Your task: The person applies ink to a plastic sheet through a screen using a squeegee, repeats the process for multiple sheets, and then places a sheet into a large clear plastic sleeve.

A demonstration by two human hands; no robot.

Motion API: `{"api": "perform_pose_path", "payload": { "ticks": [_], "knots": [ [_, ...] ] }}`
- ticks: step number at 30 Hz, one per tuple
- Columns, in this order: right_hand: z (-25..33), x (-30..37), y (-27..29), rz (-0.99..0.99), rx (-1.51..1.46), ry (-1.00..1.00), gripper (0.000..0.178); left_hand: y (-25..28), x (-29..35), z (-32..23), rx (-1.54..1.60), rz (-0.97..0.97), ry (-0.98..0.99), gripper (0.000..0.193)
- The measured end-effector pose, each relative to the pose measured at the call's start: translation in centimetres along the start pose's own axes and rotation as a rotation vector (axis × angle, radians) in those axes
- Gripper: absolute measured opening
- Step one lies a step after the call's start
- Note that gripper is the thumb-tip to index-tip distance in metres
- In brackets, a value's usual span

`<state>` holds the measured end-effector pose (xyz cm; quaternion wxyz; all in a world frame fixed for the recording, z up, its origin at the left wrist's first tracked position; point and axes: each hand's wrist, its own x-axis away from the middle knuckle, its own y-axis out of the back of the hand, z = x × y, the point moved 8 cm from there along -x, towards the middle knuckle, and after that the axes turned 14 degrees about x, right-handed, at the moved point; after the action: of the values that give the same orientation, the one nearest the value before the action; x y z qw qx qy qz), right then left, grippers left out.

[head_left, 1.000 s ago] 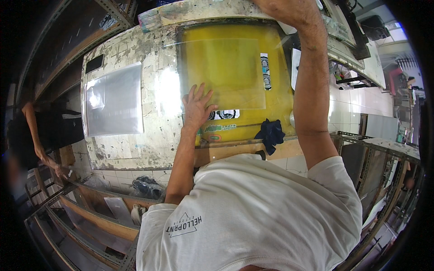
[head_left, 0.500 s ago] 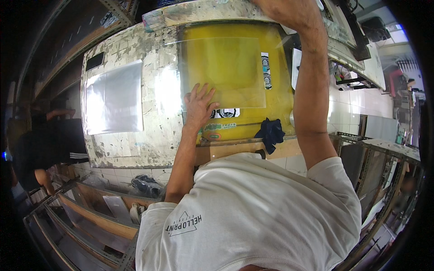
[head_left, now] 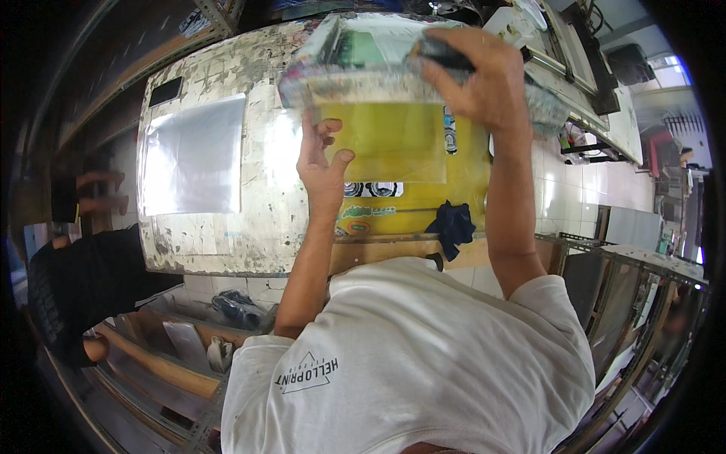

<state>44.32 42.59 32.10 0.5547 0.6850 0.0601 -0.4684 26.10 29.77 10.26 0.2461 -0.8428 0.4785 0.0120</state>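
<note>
A paint-smeared frame [head_left: 363, 82] is spanning the far end of the yellow surface [head_left: 423, 203], its near bar running crosswise above a transparent sheet [head_left: 386, 147]. The right hand [head_left: 484, 79], blurred, is gripping a dark object [head_left: 440, 54] between thumb and fingers beside that bar; whether it is also pressing on the frame, I cannot tell. The left hand [head_left: 324, 157] is holding nothing — fingers half curled, thumb apart — with its index fingertip reaching close to the bar's left end; contact is too unclear to tell.

Around the sheet, two patterned strips [head_left: 373, 189] [head_left: 451, 130] are lying on the yellow, and a navy cloth [head_left: 452, 227] is slumping over the near edge. The pale worktable [head_left: 261, 250] is showing stains and worn patches; to the left it is bearing glossy plastic film [head_left: 195, 159] and a black rectangular object [head_left: 165, 92].

Beyond, white tiles [head_left: 556, 204] are covering the floor, metal racks [head_left: 643, 253] are standing to the right, a wooden-sided rack [head_left: 155, 363] is filling the lower left — and a person in black [head_left: 91, 287] is bending past the table's left end
</note>
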Motion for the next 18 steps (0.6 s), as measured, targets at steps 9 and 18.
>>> {"api": "perform_pose_path", "payload": {
  "ticks": [9,18],
  "knots": [
    [1.5,10.0,-4.4,0.287,-0.295,-0.316,0.041,4.1,4.1,1.7,-0.049,-0.089,0.250,0.091],
    [1.7,18.7,-14.4,0.777,-0.175,-0.271,0.060,6.8,7.8,4.0,-0.927,0.074,-0.085,0.080]
  ]
}}
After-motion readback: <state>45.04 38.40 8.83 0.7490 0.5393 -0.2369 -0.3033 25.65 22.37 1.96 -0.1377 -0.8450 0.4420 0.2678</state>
